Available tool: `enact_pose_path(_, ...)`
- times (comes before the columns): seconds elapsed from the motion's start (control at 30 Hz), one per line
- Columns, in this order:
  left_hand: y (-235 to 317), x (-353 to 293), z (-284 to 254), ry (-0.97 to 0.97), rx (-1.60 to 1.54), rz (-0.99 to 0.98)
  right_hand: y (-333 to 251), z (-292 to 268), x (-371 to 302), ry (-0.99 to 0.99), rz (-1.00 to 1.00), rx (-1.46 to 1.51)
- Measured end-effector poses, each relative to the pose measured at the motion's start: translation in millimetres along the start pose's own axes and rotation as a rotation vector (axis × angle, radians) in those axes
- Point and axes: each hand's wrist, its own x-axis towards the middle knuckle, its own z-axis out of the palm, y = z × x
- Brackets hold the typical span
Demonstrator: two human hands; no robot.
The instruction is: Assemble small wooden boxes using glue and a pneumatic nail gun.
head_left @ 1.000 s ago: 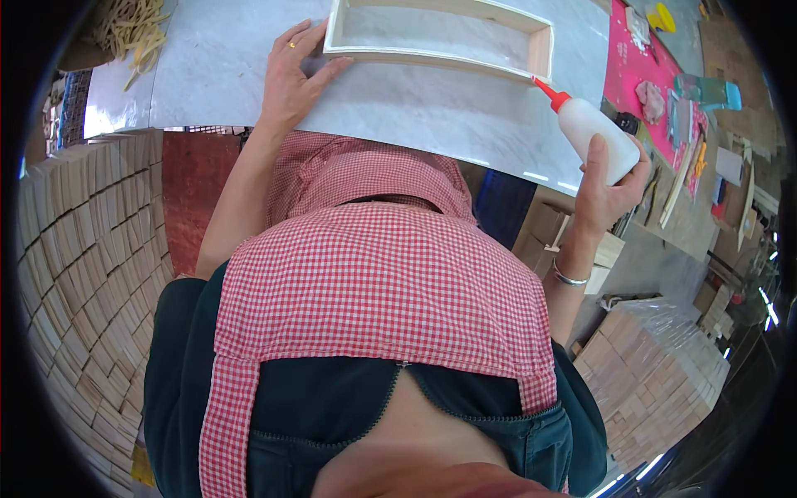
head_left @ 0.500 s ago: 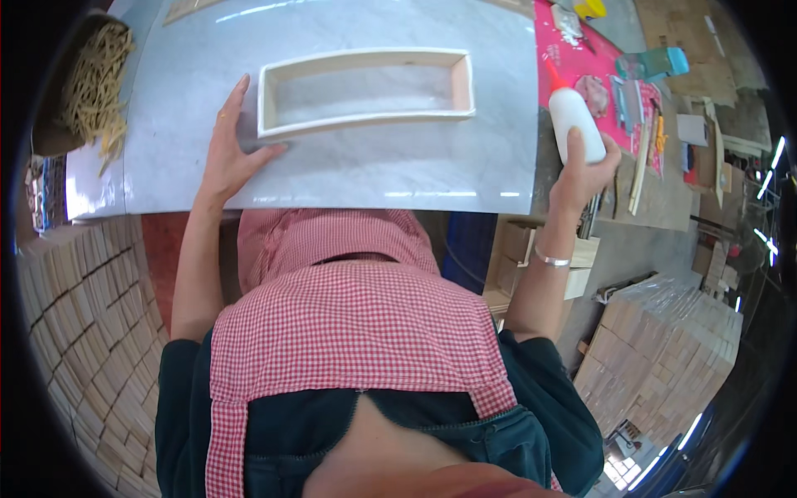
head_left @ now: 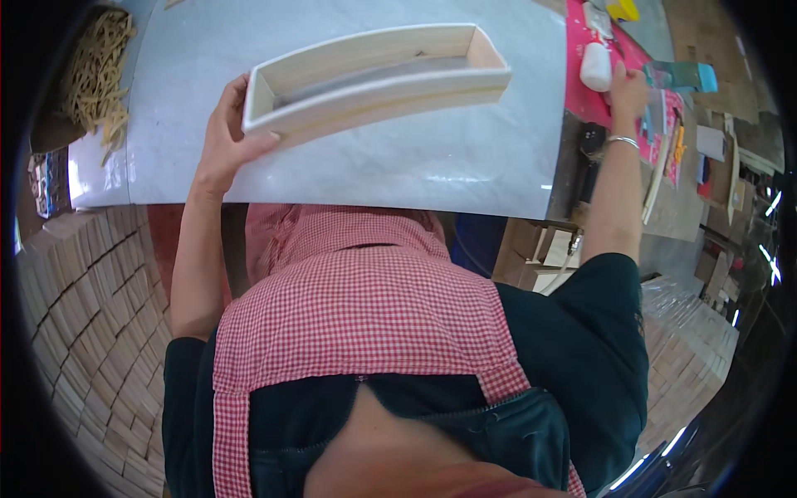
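Note:
A long, shallow wooden box frame (head_left: 390, 104) with pale sides is raised and tilted above the grey table. My left hand (head_left: 228, 145) grips its left end, thumb on the near side and fingers round the end. Over at the right, my right hand (head_left: 628, 93) is down at the pink mat (head_left: 581, 98), its fingers drawn together; what they hold, if anything, is hidden. Just left of those fingers, a white squeeze bottle (head_left: 596, 68) with a red nozzle is on the mat.
A box of thin wood strips (head_left: 93, 79) stands at the left of the grey table (head_left: 349, 174). A teal clear bottle (head_left: 682, 76) and an orange tool (head_left: 678, 148) lie to the right. Wood pieces are stacked on the left floor (head_left: 91, 315).
My right hand has put the white squeeze bottle down on the pink mat and shifted right of it. My left hand has taken hold of the wooden frame and tilted it up.

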Motion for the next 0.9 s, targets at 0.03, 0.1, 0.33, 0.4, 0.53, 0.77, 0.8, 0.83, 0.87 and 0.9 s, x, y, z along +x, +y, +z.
enact_pose_path(0.03,-2.8,-8.2,-9.1,0.045,-0.15,-0.072,9.8,1.9,-0.2,0.116,-0.054,-0.123)
enact_pose_path(0.1,-6.1,-12.2,-24.3,0.096,-0.458,-0.199,89.0,16.1,18.4,-0.038,-0.235,-0.2)
enact_pose_path(0.33,-6.5,-47.1,-39.5,0.24,-1.056,0.008,-27.3,-62.7,-100.3,0.101,-0.276,0.414)
enact_pose_path(0.4,-8.6,-57.8,-43.2,0.193,-1.166,0.063,-98.7,-46.0,-185.5,-0.26,-0.479,0.662)
enact_pose_path(0.53,-8.7,-52.8,-40.8,0.118,-1.298,0.114,-244.6,-34.5,-341.5,-0.277,-0.945,0.609)
enact_pose_path(0.77,10.7,-31.3,-27.4,0.179,-1.158,0.065,-246.3,-42.7,-388.4,-0.131,-1.149,0.683)
enact_pose_path(0.8,9.8,-36.2,-28.3,0.218,-1.116,0.063,-211.0,-37.5,-376.0,-0.214,-1.028,0.72)
enact_pose_path(0.83,5.8,-46.3,-35.6,0.23,-1.086,0.069,-174.1,-39.3,-357.9,-0.1,-0.969,0.56)
enact_pose_path(0.87,0.8,-63.1,-45.7,0.247,-1.057,0.088,-144.9,-44.1,-338.1,-0.021,-0.855,0.469)
enact_pose_path(0.9,-4.7,-71.2,-49.7,0.239,-1.068,0.085,-103.8,-46.0,-327.8,0.008,-0.755,0.343)
